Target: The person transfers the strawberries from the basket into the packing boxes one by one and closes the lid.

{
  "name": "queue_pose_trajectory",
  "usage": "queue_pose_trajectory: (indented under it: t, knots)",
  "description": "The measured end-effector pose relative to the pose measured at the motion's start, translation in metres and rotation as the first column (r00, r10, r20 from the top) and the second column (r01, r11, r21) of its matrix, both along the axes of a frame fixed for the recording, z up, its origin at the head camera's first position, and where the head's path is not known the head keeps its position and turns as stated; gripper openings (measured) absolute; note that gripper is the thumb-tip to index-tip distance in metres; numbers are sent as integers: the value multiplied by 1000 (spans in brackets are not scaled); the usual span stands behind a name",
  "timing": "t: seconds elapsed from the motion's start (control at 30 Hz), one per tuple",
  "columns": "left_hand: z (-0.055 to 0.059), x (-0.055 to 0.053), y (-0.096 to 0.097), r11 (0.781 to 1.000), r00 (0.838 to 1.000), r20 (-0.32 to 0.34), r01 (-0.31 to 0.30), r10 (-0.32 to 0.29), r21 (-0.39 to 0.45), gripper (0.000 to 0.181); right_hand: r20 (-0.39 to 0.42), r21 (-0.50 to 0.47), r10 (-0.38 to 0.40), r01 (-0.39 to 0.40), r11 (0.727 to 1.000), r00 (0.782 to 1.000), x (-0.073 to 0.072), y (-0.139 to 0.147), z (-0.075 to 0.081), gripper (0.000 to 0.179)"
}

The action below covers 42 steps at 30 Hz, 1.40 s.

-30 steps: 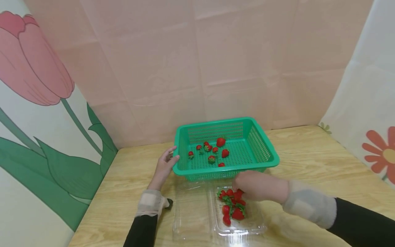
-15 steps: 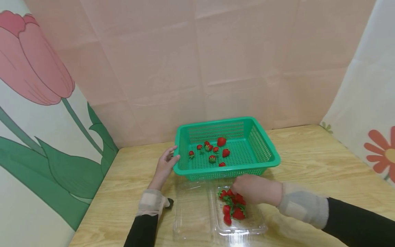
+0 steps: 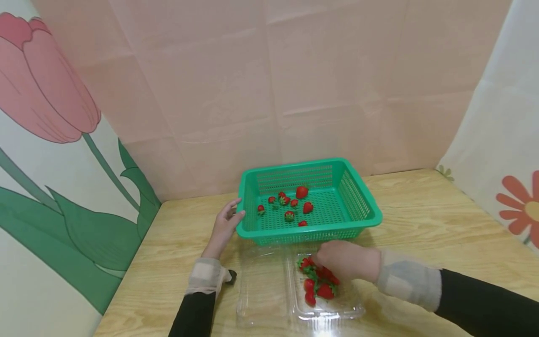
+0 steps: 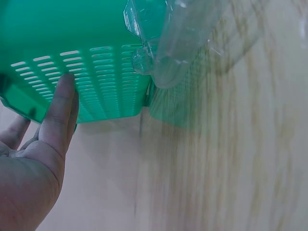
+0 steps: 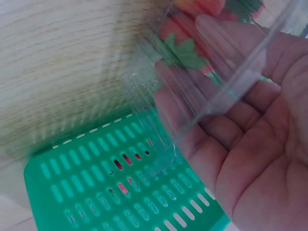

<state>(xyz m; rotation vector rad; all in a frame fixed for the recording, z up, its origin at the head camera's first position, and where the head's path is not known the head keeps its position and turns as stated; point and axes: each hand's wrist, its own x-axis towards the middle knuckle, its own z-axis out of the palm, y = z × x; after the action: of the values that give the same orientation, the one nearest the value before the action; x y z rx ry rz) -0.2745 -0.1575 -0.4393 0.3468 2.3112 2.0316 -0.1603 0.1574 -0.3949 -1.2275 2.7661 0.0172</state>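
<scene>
A green plastic basket with several strawberries spread inside stands at the back of the table. My left hand rests against its left side; in the left wrist view, a straight finger touches the slotted wall. In front lies a clear plastic clamshell box, its right half holding a pile of strawberries. My right hand reaches into that half at the pile's upper right. Through the clear wall in the right wrist view, its thumb and fingers pinch a strawberry with green leaves.
The clamshell's transparent lid lies flat to the left of the berries. A small black object sits at the left wrist. A pink sheet hangs behind the wooden table, with flower-printed panels on both sides.
My right hand has shifted a little left and nearer to me over the box, and berries under it have moved slightly. My left hand has stayed at the basket.
</scene>
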Motion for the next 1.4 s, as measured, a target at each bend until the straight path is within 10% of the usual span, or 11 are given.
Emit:
queue_pose_trajectory:
  t: [0.67, 1.17, 1.4]
  knots:
    - [0, -1, 1, 1000, 1000, 3, -18, 18, 9, 50, 51, -62, -37, 40, 997, 998, -1, 3, 8, 29]
    - [1, 1, 1, 1000, 999, -14, -29, 29, -4, 49, 104, -64, -70, 77, 995, 992, -5, 3, 80, 24]
    - [0, 0, 1, 999, 999, -10, -34, 34, -9, 47, 140, -60, -13, 21, 998, 990, -35, 5, 104, 17]
